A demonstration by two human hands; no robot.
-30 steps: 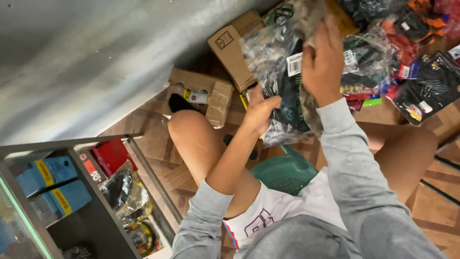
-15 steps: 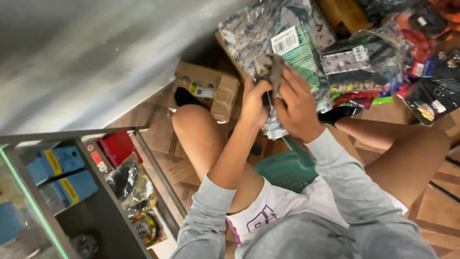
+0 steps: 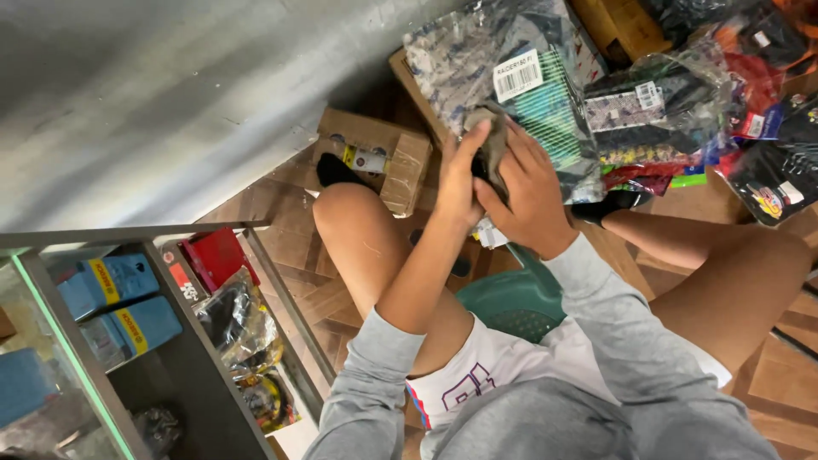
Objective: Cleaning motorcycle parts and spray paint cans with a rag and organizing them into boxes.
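Above the person's bare knees, both hands meet on a clear plastic bag (image 3: 511,94) of patterned cloth goods, which is held up in the air in front of the body. On the bag's face sits a white barcode sticker, and through the plastic show grey-blue printed fabric and a green striped piece. At the bag's lower edge hangs a bunched grey-brown end (image 3: 492,140), and it is here that the hands work. The left hand (image 3: 460,183) is closed around that bunched end from the left, its fingers pointing upward along it. The right hand (image 3: 530,200) is curled over the same spot from the right, fingers bent and pressing on the plastic, so that the two hands touch one another. Just right of the held bag lies a heap of similar packets (image 3: 682,111) in clear wrap, black, red and green, spread over the wooden floor. Behind the left knee stands a small cardboard box (image 3: 379,158), near the grey wall. Beneath the person shows a green plastic stool (image 3: 511,302). Down at the lower left stands a glass-fronted shelf (image 3: 136,341), with blue boxes (image 3: 119,302), a red box (image 3: 217,255) and bagged goods inside it.
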